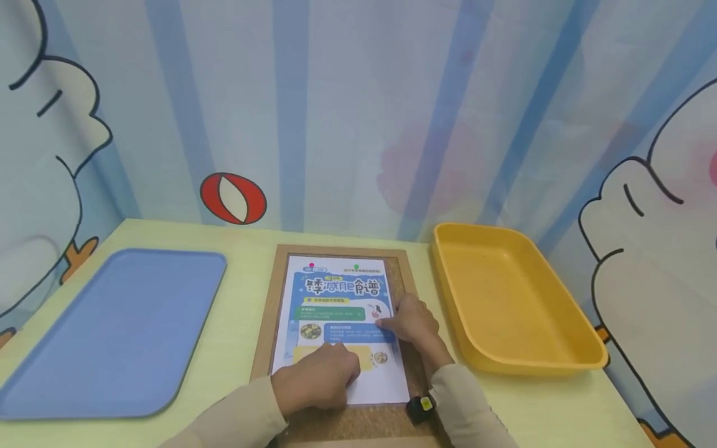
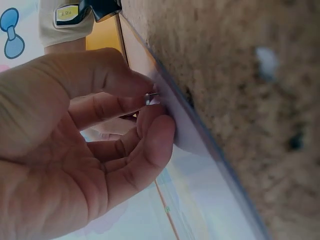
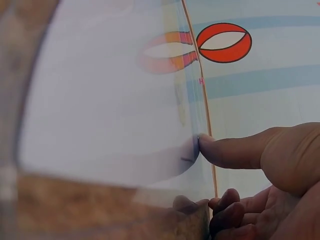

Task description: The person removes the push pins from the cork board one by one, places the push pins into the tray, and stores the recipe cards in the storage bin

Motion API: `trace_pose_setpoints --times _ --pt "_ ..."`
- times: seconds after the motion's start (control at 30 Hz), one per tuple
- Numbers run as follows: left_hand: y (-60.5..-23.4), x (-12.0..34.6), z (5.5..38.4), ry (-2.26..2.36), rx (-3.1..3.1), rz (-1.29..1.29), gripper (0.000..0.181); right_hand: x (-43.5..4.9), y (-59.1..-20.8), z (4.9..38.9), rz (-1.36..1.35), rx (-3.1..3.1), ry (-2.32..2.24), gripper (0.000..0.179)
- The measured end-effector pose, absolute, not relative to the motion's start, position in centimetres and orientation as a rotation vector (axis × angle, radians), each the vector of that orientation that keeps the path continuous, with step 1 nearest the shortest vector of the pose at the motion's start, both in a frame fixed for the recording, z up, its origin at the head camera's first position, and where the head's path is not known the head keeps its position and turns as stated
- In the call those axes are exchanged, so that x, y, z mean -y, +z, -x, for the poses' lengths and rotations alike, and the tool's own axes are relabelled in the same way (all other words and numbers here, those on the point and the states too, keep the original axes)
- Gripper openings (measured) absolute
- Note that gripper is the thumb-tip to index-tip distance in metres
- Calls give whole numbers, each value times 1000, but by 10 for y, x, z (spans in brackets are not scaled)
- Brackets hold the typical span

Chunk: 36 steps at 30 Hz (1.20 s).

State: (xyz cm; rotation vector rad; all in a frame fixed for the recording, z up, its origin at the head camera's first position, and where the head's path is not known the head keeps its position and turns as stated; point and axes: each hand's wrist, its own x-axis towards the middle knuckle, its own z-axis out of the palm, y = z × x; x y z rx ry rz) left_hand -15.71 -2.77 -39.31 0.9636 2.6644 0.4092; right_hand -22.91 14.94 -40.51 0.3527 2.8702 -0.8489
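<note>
A framed corkboard [image 1: 342,424] lies on the table with a glossy blue-and-white printed poster [image 1: 378,386] on it. A pink pushpin [image 1: 311,266] and a green pushpin [image 1: 356,267] sit along the poster's top edge. My left hand [image 1: 319,376] is over the poster's lower part. In the left wrist view, its thumb and finger pinch a small clear pushpin [image 2: 149,99], its needle toward the sheet. My right hand [image 1: 414,320] rests at the right side of the board. Its extended thumb [image 3: 232,151] presses on the poster; the other fingers lie by the poster's right edge, partly hidden.
A flat blue tray [image 1: 112,330] lies on the left of the pale yellow table [image 1: 224,348]. To the right stands a deep yellow tray [image 1: 510,292]. Behind the table hangs a striped cartoon backdrop [image 1: 347,124].
</note>
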Motion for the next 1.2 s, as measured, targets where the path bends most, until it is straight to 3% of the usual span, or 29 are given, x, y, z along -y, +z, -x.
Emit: trace_pose_setpoints --times 0.53,0.7,0.83,1.2 --pt "-394 38 166 647 -2532 -783 20 -147 -408 226 -313 -2869 -872 32" --pt "-393 45 168 747 -2551 -768 22 -146 -409 225 -246 -2901 -872 43" --pt "-394 56 167 843 -2582 -684 22 -141 -412 226 -98 -2935 -794 53" --pt "-388 68 174 1210 -2523 -321 10 -173 -413 209 41 -3065 -592 53"
